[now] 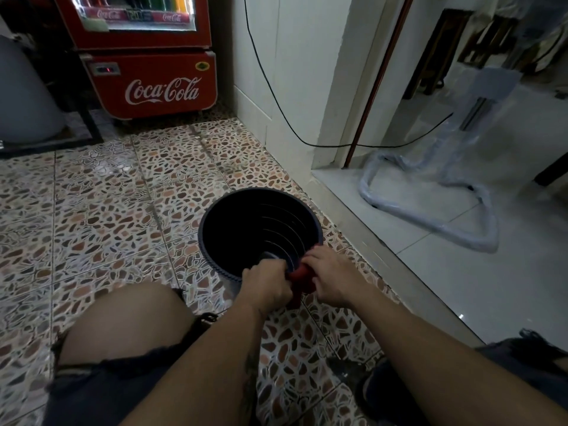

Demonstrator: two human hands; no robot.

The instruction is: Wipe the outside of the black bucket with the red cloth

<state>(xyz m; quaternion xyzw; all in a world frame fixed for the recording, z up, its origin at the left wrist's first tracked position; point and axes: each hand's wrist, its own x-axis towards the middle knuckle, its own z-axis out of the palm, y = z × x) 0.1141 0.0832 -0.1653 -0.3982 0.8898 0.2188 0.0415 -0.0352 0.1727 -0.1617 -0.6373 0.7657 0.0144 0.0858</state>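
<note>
The black bucket (246, 222) stands upright on the patterned tile floor, its open mouth facing up at me. My left hand (266, 282) grips the near rim of the bucket, fingers curled over the edge. A red cloth (302, 279) is bunched against the outside of the near wall, just right of that hand. My right hand (333, 276) is closed on the cloth and presses it to the bucket. Most of the cloth is hidden between my two hands.
A red Coca-Cola cooler (147, 56) stands at the back left. A black cable (276, 96) hangs along the white wall. A raised white step (384, 250) runs along the right, with a plastic-wrapped frame (430, 204) on it. My bare knee (129, 324) is at lower left.
</note>
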